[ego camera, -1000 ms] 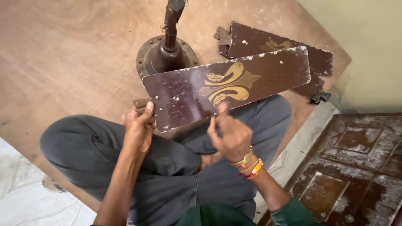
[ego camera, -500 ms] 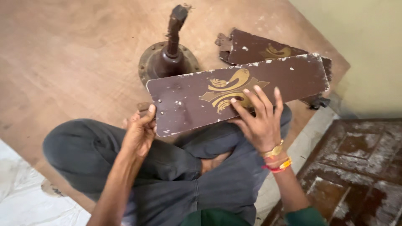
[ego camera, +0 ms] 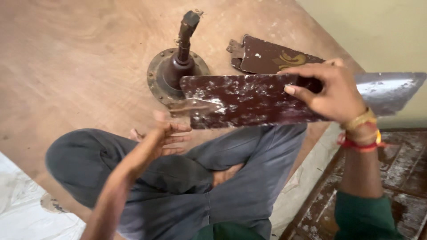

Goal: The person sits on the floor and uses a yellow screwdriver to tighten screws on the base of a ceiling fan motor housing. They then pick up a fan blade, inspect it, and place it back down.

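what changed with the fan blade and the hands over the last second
The fan blade was turned over: its gold-patterned face no longer shows, only a plain scuffed side. The right hand now grips it at the top edge, lifted. The left hand let go and is open below. Motor hub and second blade stayed put.

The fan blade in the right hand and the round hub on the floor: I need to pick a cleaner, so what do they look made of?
Fan blade: probably sheet metal, glossy dark brown paint, speckled with pale chips and dust. Hub: looks like cast metal, dull brown, bolt holes around its rim, grimy. Neither is certain from looks alone.
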